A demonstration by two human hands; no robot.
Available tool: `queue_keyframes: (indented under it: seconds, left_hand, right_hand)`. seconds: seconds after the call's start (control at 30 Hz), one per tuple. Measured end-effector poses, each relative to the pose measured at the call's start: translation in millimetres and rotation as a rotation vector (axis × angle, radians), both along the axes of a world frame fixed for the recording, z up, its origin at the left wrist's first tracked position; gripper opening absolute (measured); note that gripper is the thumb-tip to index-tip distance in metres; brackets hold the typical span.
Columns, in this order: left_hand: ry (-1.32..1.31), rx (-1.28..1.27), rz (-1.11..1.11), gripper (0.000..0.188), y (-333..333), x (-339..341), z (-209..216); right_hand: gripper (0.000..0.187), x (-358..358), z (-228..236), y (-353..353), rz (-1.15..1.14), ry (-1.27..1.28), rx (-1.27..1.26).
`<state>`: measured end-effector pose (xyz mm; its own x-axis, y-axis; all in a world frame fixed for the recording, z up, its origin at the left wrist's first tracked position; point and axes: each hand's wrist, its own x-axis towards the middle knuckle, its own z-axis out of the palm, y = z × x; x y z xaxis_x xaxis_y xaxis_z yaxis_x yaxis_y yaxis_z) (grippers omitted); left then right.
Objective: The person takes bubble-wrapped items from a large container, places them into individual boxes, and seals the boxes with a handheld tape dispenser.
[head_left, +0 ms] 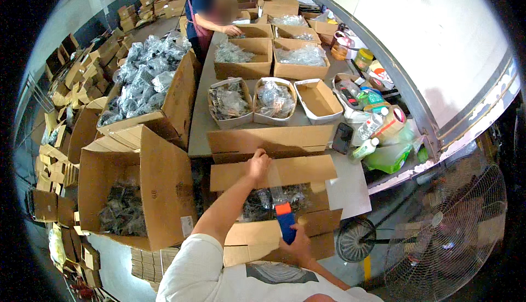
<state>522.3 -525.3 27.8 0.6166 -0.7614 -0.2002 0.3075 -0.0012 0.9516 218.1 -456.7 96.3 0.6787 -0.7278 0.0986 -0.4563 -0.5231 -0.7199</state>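
An open cardboard carton (318,200) stands in front of me, with dark items in clear plastic bags (257,206) inside. My left hand (259,166) is closed at its far flap (307,170), fingers bent over the flap's upper edge. My right hand (298,244) grips a blue tape dispenser (286,228) with an orange front, held over the near side of the carton. A clear strip, seemingly tape (278,181), runs between the far flap and the dispenser. The exact touch of my left fingertips is hard to make out.
Left stand a carton of dark bagged items (164,192) and a large carton heaped with plastic-wrapped pieces (183,102). Small boxes (274,118) line the table (200,132). Bottles (366,148) and a phone (343,137) lie right, above a fan (444,231). A co-worker (200,17) stands beyond.
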Motion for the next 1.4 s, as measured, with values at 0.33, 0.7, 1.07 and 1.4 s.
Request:
queue_keyframes:
  seconds: [0.33,0.7,1.07,1.4]
  left_hand:
    - [-1.155,1.082,-0.358,0.024,-37,16,47]
    - [-1.410,0.697,-0.434,0.055,59,-43,77]
    - [-1.594,0.703,-0.271,0.104,140,-153,42]
    - [-1.447,0.743,-0.272,0.117,119,-141,27]
  right_hand:
    - [0.052,24,18,-16,0.005,-0.046,0.074]
    - [0.053,30,28,-23,0.003,-0.084,-0.158]
    - [0.049,26,38,-8,0.080,-0.152,0.006]
    - [0.050,26,36,-5,0.123,-0.156,-0.031]
